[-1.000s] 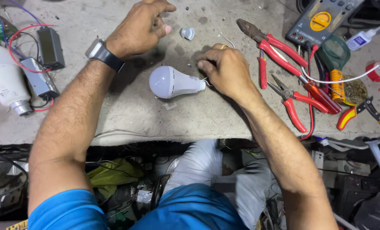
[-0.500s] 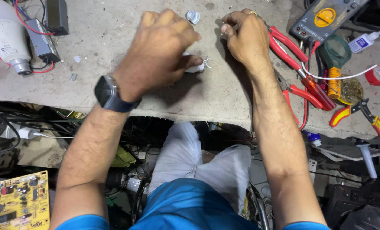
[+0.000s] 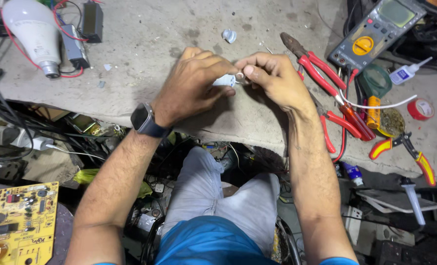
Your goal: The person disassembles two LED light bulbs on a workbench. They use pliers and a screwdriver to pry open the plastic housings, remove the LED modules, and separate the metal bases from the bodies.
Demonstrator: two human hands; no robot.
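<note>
Your left hand [image 3: 191, 86] wraps the small white bulb [image 3: 224, 80] above the worktop [image 3: 145, 39]; your right hand [image 3: 272, 78] fingers pinch a metal bit at its base end. Work on the base appears under way, unfinished; pliers [image 3: 326, 83] lie just right of them

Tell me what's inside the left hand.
The left hand wraps a small white bulb base; only its end shows, touched by the right hand. The rest is covered by fingers.
</note>
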